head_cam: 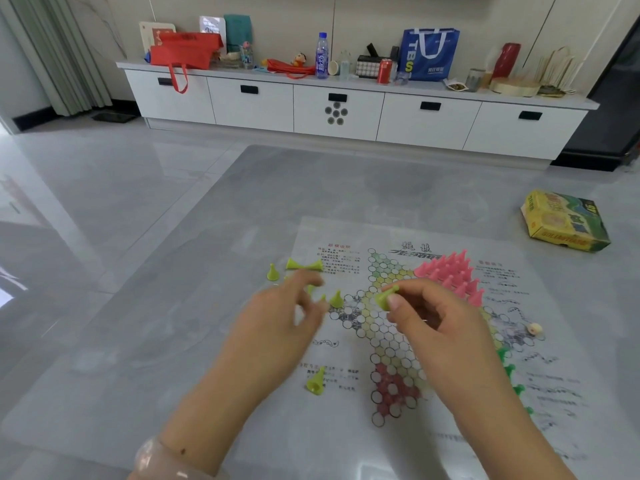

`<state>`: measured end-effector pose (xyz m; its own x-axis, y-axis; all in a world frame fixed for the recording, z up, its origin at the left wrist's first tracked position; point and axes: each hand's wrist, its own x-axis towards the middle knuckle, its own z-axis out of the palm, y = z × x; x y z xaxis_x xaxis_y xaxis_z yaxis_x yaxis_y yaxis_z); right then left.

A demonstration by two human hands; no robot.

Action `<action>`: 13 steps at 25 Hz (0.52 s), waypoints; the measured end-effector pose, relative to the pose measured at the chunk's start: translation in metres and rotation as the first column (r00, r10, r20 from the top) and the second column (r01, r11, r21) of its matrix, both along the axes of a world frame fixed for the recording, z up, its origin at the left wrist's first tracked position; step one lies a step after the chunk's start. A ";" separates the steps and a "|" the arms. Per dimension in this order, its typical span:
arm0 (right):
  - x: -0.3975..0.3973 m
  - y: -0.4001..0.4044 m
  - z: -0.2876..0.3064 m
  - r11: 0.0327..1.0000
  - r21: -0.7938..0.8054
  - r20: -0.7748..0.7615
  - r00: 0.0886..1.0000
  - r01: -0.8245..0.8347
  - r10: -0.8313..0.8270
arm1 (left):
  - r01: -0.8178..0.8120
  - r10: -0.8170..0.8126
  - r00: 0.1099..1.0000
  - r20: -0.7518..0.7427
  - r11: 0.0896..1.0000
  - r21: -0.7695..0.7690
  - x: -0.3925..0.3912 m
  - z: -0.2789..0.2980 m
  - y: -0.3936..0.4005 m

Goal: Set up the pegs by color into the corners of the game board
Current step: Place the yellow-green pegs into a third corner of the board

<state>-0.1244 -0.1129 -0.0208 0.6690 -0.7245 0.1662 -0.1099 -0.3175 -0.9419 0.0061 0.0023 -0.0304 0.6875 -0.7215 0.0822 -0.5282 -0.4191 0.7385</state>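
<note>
The right hand (429, 320) is pinching a yellow-green peg (386, 298) between thumb and curled fingers above the middle of the game board (398, 341), while the left hand (277, 327), fingers loosely spread and blurred, is hovering over the loose yellow-green pegs (304, 265) at the board's left edge, apparently holding nothing. These hollow plastic cones are looking light, stiff and tippy, so gripping the narrow top seems best.
</note>
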 end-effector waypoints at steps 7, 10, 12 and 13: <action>0.012 0.001 -0.008 0.997 -0.046 -0.108 0.992 -0.064 0.059 | -0.109 0.050 0.989 0.142 0.888 0.446 0.033 -0.017 0.021; 0.021 0.002 -0.011 0.991 -0.110 -0.154 0.986 -0.082 0.064 | -0.078 0.010 0.988 0.157 0.899 0.432 0.033 -0.018 0.016; 0.026 0.001 -0.014 0.986 -0.147 -0.183 0.982 -0.081 0.054 | -0.066 -0.010 0.984 0.178 0.906 0.417 0.032 -0.019 0.013; 0.028 0.001 -0.015 0.983 -0.163 -0.196 0.979 -0.084 0.051 | -0.063 -0.015 0.983 0.184 0.911 0.409 0.032 -0.020 0.012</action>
<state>-0.0965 -0.1118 -0.0358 0.7466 -0.6487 0.1475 -0.2548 -0.4836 -0.8374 0.0378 0.0139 -0.0507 0.7068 -0.7011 -0.0946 -0.6211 -0.6789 0.3915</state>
